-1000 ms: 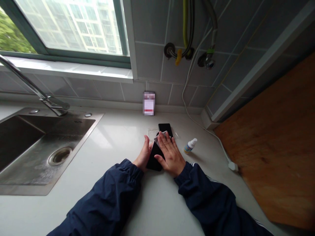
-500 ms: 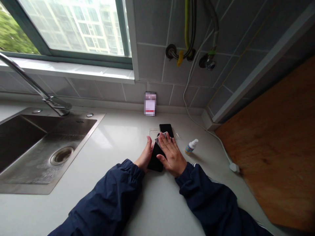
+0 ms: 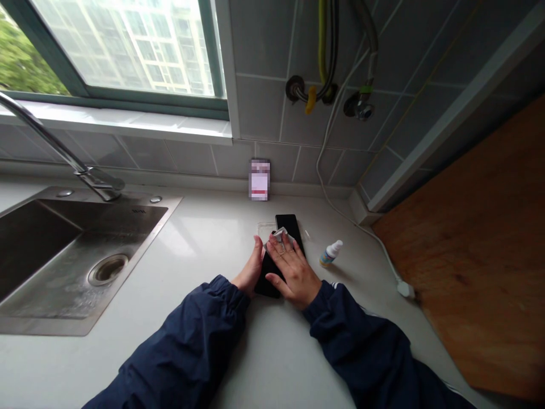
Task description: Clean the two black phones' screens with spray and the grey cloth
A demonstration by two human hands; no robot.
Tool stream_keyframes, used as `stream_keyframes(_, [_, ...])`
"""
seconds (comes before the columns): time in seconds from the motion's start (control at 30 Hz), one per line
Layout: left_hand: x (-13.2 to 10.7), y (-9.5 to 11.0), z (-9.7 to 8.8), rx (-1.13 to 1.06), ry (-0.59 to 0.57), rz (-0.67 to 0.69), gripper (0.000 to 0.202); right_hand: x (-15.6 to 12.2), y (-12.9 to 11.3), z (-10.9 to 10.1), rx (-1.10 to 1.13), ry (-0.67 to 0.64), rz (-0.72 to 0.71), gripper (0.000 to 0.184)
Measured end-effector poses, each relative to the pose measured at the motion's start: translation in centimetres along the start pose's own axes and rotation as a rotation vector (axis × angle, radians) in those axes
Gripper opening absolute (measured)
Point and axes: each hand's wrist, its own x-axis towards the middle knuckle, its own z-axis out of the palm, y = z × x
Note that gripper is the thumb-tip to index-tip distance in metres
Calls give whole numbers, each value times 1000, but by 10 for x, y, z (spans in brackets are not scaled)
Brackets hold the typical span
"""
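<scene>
Black smartphone [image 3: 288, 225] lies flat on the white counter [image 3: 200, 244], screen side up as far as visible, tilted diagonally, mostly under the hands. Right hand [image 3: 296, 271] is on top, fingers [image 3: 284, 243] spread, pressing a crumpled white wipe [image 3: 279, 234] onto the phone; no clear pinch. Left hand [image 3: 250, 266] stands edge-on at the phone's left side, fingers [image 3: 258, 250] pressed together. Clear plastic sheet [image 3: 266, 230] just left of the phone's top end. Small spray bottle [image 3: 331, 253] to the right: label unreadable. Card [image 3: 259, 179] against the wall tiles: print blurred. Steel sink [image 3: 164, 201] rim has a tiny mark, too small to read.
</scene>
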Motion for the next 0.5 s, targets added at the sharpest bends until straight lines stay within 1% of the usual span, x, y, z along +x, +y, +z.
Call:
stream_keyframes(0.1, [0, 0, 0, 1, 20, 13, 79, 1, -1, -1, 2, -8, -1, 73])
stream_keyframes(0.23, [3, -2, -5, 42, 104, -6, 82, 2, -5, -3, 7, -43, -24, 72])
stream_keyframes(0.33, [4, -4, -9, 58, 133, -21, 84, 2, -8, -6, 13, -54, -32, 71])
stream_keyframes(0.43, [3, -3, -9, 48, 152, -22, 84, 2, -9, -7, 33, -38, -34, 68])
stream_keyframes(0.5, [2, -1, -6, 24, 148, -21, 83, 2, -7, -5, 61, 1, -52, 65])
